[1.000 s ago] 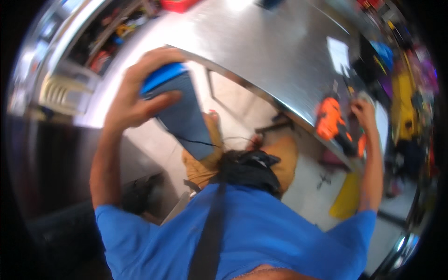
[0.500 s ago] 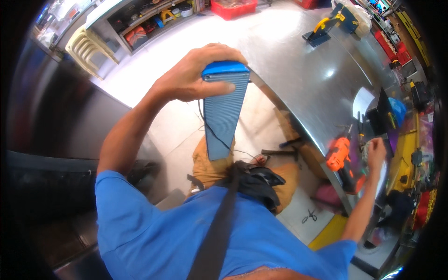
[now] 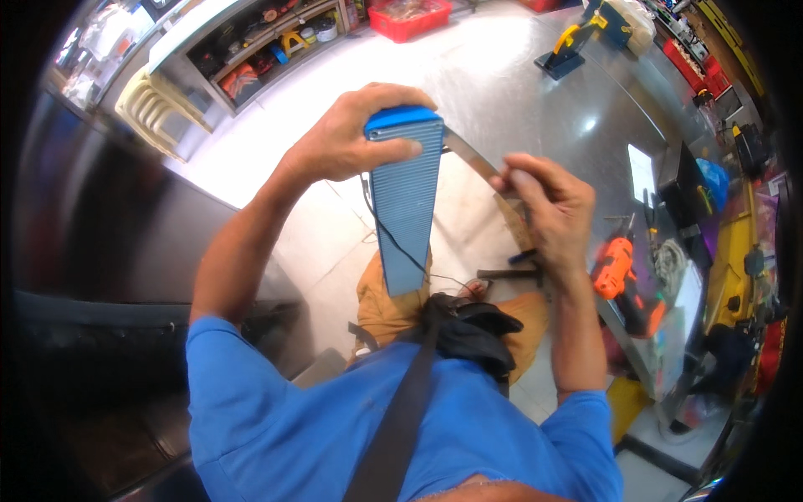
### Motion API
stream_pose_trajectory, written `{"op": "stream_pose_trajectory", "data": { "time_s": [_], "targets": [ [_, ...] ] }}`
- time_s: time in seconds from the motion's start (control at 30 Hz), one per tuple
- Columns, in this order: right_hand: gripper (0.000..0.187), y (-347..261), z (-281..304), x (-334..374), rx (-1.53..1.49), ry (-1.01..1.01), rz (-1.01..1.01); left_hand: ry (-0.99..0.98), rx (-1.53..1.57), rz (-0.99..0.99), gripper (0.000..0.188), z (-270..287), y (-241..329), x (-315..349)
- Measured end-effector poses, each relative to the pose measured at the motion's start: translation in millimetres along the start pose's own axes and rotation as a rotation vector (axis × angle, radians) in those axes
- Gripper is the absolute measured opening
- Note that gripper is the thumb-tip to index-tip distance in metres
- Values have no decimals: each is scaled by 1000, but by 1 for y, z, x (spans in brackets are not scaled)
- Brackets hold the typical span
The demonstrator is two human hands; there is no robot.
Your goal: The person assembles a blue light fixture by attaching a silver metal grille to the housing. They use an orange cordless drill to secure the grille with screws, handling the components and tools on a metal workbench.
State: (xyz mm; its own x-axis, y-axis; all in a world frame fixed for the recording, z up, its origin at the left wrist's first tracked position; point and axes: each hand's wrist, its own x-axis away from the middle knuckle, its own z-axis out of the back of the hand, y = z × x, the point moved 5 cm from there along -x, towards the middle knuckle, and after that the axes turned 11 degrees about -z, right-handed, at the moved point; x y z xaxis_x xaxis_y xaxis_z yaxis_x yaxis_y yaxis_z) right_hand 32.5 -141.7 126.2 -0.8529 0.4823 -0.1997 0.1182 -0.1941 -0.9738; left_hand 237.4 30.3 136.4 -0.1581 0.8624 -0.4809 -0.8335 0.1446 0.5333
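My left hand [image 3: 347, 138] is closed around the top end of a long, blue-edged device with a ribbed grey face [image 3: 407, 197], its thumb across the ribs. The device stands upright above my lap, narrowing toward the bottom. A thin black cord [image 3: 391, 238] runs slantwise over its lower part. To the right of the device and apart from it, my right hand [image 3: 556, 209] is raised with its fingers pinched together; whatever they hold, if anything, is too small to make out.
An orange cordless drill [image 3: 617, 269] lies on the metal table [image 3: 527, 109] at my right, near a coil of pale cord [image 3: 669, 261] and a black box [image 3: 682, 188]. A yellow-and-black tool [image 3: 569, 48] stands farther back. A red crate [image 3: 410, 21] and cream plastic chairs [image 3: 159, 109] are beyond.
My right hand has come from beside the coiled cord and drill on the table, moving left toward the device. My left hand keeps its hold on the device, nearly still.
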Motion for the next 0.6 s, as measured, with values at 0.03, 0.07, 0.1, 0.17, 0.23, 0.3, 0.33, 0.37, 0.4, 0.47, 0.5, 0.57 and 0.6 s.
{"op": "stream_pose_trajectory", "data": {
  "time_s": [0.03, 0.07, 0.1, 0.17, 0.23, 0.3, 0.33, 0.37, 0.4, 0.47, 0.5, 0.57, 0.6],
  "targets": [
    [15, -1, -14, -5, -54, 10, 28, -10, 2, 5, 64, -1, 0, -1],
    [15, -3, -27, -9, -106, 19, 56, -19, 0, 12, 63, -2, 1, -1],
    [15, -4, -36, -14, -166, 12, 88, -13, 0, 3, 62, -3, 2, -1],
    [14, -10, -47, -26, -84, 57, 212, 2, -13, -17, 60, -3, 4, 0],
    [14, -9, -56, -33, -80, 57, 263, 19, -12, -9, 59, -1, 5, 2],
    [14, -3, -63, -37, -154, 19, 237, 33, -15, -11, 59, 1, 5, 5],
    [14, -1, -66, -38, -124, 19, 241, 37, -15, -13, 58, 1, 5, 5],
    [14, 1, -68, -38, -103, 11, 252, 36, -21, -6, 58, 2, 6, 6],
    [14, 2, -70, -38, -90, 5, 270, 40, -25, -7, 58, 3, 7, 7],
    [15, 5, -71, -39, -117, 14, 248, 41, -41, 0, 57, 4, 8, 8],
    [15, 6, -71, -40, -132, 18, 236, 43, -43, 11, 56, 4, 9, 9],
    [16, 6, -73, -40, -127, 14, 240, 52, -51, 18, 55, 5, 11, 9],
    [16, 5, -73, -40, -131, 9, 249, 50, -60, 28, 54, 5, 12, 9]
  ]
}}
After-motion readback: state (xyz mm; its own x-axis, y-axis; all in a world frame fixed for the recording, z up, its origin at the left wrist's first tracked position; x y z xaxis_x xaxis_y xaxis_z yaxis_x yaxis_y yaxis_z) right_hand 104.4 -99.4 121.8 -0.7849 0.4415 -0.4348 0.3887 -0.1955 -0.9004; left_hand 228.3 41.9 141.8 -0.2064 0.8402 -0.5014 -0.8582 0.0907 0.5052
